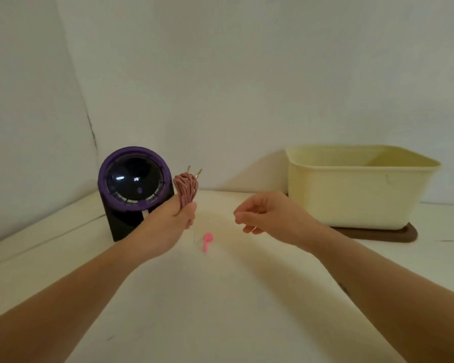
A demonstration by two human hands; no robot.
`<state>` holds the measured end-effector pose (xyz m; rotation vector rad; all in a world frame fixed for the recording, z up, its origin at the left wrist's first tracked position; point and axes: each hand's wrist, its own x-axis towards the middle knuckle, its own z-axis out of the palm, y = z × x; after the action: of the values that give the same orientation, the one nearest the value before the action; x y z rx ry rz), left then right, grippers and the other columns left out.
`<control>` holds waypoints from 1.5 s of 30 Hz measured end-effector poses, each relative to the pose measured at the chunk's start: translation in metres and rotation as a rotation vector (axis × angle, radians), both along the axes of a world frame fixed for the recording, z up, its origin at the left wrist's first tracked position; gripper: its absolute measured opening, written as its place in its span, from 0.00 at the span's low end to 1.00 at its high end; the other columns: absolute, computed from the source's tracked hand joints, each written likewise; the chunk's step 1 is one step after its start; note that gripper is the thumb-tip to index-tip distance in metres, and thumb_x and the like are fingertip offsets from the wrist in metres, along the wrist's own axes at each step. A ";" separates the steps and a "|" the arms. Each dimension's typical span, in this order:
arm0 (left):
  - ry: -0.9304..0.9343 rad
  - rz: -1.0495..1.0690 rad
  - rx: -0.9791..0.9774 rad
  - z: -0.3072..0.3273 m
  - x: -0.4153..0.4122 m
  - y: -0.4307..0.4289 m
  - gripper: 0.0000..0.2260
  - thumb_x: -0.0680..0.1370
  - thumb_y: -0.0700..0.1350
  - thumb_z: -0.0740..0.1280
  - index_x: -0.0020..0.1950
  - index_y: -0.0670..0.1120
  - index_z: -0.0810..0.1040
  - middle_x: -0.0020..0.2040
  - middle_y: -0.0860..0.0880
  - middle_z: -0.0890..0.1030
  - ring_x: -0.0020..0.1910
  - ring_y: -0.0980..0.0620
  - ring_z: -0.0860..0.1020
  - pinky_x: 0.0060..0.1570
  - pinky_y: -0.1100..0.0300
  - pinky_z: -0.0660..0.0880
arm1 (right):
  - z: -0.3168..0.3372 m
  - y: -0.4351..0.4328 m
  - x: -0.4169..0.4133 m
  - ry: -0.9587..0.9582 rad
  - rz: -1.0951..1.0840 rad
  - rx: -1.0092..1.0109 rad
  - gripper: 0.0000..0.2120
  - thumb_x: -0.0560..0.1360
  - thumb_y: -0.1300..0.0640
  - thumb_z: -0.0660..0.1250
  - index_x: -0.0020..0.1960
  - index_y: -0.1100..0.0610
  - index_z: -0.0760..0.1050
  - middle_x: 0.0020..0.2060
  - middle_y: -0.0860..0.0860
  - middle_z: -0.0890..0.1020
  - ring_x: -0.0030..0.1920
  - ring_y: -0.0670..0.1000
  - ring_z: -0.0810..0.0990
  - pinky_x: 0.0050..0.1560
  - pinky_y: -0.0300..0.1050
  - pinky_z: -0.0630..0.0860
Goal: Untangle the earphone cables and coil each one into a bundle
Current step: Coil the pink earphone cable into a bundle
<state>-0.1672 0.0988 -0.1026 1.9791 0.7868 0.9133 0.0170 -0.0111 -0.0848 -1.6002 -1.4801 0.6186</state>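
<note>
Head view, the only one. Left hand (pixel 168 221) is clamping a folded bundle of pink cable (pixel 185 189), fist closed around its lower half. Bundle is standing near upright above the fist, long axis vertical with a slight lean away from the camera. The looped top and two metal plug tips (pixel 194 171) are pointing up, just in front of the purple-rimmed black device (pixel 134 184).

Right hand (pixel 262 213) is hovering above the table (pixel 220 297), well apart from the left, fingers curled in, thumb and forefinger pinched together. Possibly pinching a thin strand; too fine to tell, so I can't confirm it's holding anything.

Pink earbud piece (pixel 207 241) is lying on the table between the hands, below the bundle, with a faint thin wire looping off it. Cream tub (pixel 357 187) is sitting on a brown mat (pixel 378 234) at right, not involved.

Judgement: coiling step is in progress on the pink cable, with the tail and earbud end not yet wound in.

Doing it well:
- keeping the left grip firm so the loops aren't slipping or fanning out
- feeding the loose tail with the right hand under light tension
- wrapping it across the bundle's middle, perpendicular to the long axis
- tucking the earbud end in last.
</note>
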 end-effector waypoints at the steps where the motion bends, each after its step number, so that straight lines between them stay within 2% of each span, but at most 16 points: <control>1: -0.019 0.008 -0.036 -0.009 -0.006 0.007 0.14 0.81 0.36 0.57 0.37 0.47 0.65 0.27 0.56 0.68 0.31 0.52 0.64 0.37 0.60 0.64 | -0.011 0.009 -0.009 -0.056 0.011 -0.050 0.04 0.76 0.57 0.67 0.49 0.56 0.80 0.42 0.49 0.83 0.38 0.45 0.81 0.43 0.39 0.78; 5: 0.012 0.008 -0.078 -0.034 -0.013 0.013 0.12 0.81 0.40 0.58 0.37 0.49 0.66 0.30 0.52 0.68 0.31 0.52 0.66 0.37 0.58 0.64 | -0.044 0.044 -0.035 -0.248 -0.063 -0.117 0.18 0.76 0.47 0.66 0.60 0.57 0.77 0.54 0.50 0.80 0.46 0.48 0.78 0.48 0.39 0.71; 7: 0.014 0.009 -0.082 -0.038 -0.011 0.010 0.12 0.81 0.41 0.58 0.37 0.49 0.66 0.30 0.53 0.68 0.32 0.53 0.67 0.39 0.57 0.66 | -0.050 0.057 -0.045 -0.332 -0.147 -0.139 0.22 0.75 0.42 0.65 0.59 0.57 0.79 0.55 0.50 0.80 0.53 0.50 0.78 0.50 0.41 0.70; 10: 0.019 0.017 -0.080 -0.038 -0.009 0.003 0.12 0.81 0.43 0.58 0.37 0.50 0.66 0.31 0.53 0.68 0.33 0.53 0.68 0.43 0.55 0.68 | -0.051 0.067 -0.055 -0.395 -0.213 -0.148 0.15 0.71 0.43 0.69 0.45 0.55 0.81 0.46 0.52 0.83 0.47 0.52 0.80 0.47 0.45 0.75; 13: 0.063 0.045 -0.038 -0.034 -0.011 -0.004 0.13 0.82 0.45 0.57 0.37 0.49 0.66 0.32 0.53 0.70 0.36 0.51 0.71 0.47 0.52 0.71 | -0.051 0.068 -0.055 -0.404 -0.184 -0.123 0.08 0.72 0.52 0.70 0.48 0.54 0.81 0.41 0.49 0.82 0.41 0.47 0.78 0.41 0.39 0.73; 16: 0.034 0.060 -0.100 -0.029 -0.013 -0.009 0.11 0.82 0.45 0.57 0.40 0.47 0.70 0.37 0.50 0.74 0.42 0.50 0.75 0.53 0.52 0.75 | -0.045 0.057 -0.046 -0.113 -0.045 -0.090 0.05 0.74 0.56 0.69 0.48 0.55 0.81 0.34 0.48 0.81 0.32 0.44 0.76 0.36 0.34 0.72; 19: -0.080 0.002 -0.231 -0.019 -0.006 -0.020 0.12 0.82 0.44 0.56 0.39 0.47 0.70 0.36 0.51 0.75 0.40 0.54 0.75 0.52 0.54 0.75 | -0.033 0.028 -0.027 0.208 0.044 -0.036 0.03 0.75 0.61 0.69 0.45 0.56 0.80 0.35 0.51 0.79 0.36 0.48 0.77 0.42 0.39 0.77; 22: -0.173 -0.112 -0.330 -0.009 0.013 -0.039 0.13 0.82 0.43 0.56 0.38 0.46 0.71 0.37 0.49 0.75 0.41 0.53 0.75 0.50 0.54 0.75 | -0.021 -0.009 -0.005 0.316 0.086 0.032 0.04 0.74 0.64 0.68 0.47 0.58 0.80 0.36 0.51 0.81 0.38 0.47 0.79 0.45 0.39 0.79; 24: -0.180 -0.165 -0.370 -0.006 0.032 -0.054 0.11 0.82 0.43 0.56 0.42 0.44 0.74 0.39 0.49 0.76 0.43 0.53 0.76 0.50 0.54 0.76 | -0.015 -0.034 0.010 0.328 0.074 0.085 0.04 0.73 0.64 0.68 0.48 0.59 0.80 0.38 0.51 0.82 0.39 0.47 0.80 0.46 0.39 0.79; 28: -0.156 -0.325 -0.348 -0.002 0.086 -0.090 0.10 0.82 0.45 0.56 0.50 0.44 0.75 0.36 0.48 0.73 0.48 0.51 0.79 0.51 0.54 0.77 | -0.010 -0.078 0.044 0.176 -0.089 0.168 0.05 0.73 0.62 0.69 0.48 0.58 0.80 0.43 0.55 0.84 0.44 0.53 0.82 0.49 0.43 0.79; 31: -0.184 -0.384 -0.351 -0.002 0.128 -0.119 0.08 0.82 0.45 0.56 0.48 0.48 0.74 0.28 0.58 0.76 0.48 0.53 0.80 0.53 0.54 0.78 | -0.013 -0.105 0.071 0.033 -0.251 0.217 0.05 0.74 0.60 0.70 0.49 0.55 0.81 0.42 0.52 0.85 0.45 0.52 0.84 0.53 0.50 0.79; 33: -0.198 -0.413 -0.374 -0.002 0.160 -0.138 0.08 0.82 0.45 0.57 0.49 0.48 0.75 0.27 0.60 0.77 0.48 0.53 0.80 0.53 0.53 0.78 | -0.016 -0.126 0.091 -0.005 -0.330 0.247 0.05 0.74 0.59 0.69 0.49 0.54 0.81 0.41 0.50 0.85 0.43 0.48 0.84 0.51 0.45 0.80; 35: -0.199 -0.424 -0.397 -0.005 0.184 -0.151 0.08 0.82 0.45 0.57 0.51 0.47 0.75 0.32 0.58 0.79 0.47 0.53 0.79 0.52 0.53 0.79 | -0.020 -0.140 0.106 -0.044 -0.384 0.263 0.05 0.74 0.60 0.69 0.49 0.54 0.81 0.39 0.49 0.85 0.41 0.45 0.84 0.46 0.36 0.78; 38: -0.180 -0.442 -0.407 -0.011 0.211 -0.167 0.09 0.82 0.45 0.56 0.50 0.47 0.75 0.41 0.48 0.78 0.45 0.53 0.78 0.52 0.53 0.79 | -0.029 -0.155 0.122 -0.039 -0.456 0.294 0.07 0.74 0.61 0.69 0.52 0.57 0.81 0.39 0.47 0.84 0.39 0.40 0.82 0.43 0.29 0.75; 41: -0.228 -0.472 -0.451 -0.020 0.224 -0.175 0.11 0.82 0.44 0.56 0.42 0.46 0.72 0.32 0.50 0.70 0.42 0.53 0.77 0.54 0.52 0.78 | -0.034 -0.158 0.133 -0.044 -0.498 0.294 0.08 0.73 0.60 0.70 0.52 0.57 0.81 0.40 0.45 0.82 0.39 0.37 0.80 0.43 0.30 0.76; 45: -0.287 -0.479 -0.486 -0.029 0.225 -0.171 0.13 0.82 0.43 0.56 0.37 0.47 0.70 0.25 0.57 0.71 0.35 0.59 0.77 0.49 0.57 0.79 | -0.040 -0.149 0.133 -0.063 -0.501 0.280 0.06 0.73 0.60 0.70 0.50 0.56 0.82 0.37 0.40 0.81 0.38 0.37 0.80 0.44 0.30 0.76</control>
<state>0.0576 -0.0724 -0.1311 1.4695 0.3061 0.6236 0.1501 -0.1604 -0.1248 -1.6855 -1.0865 0.0734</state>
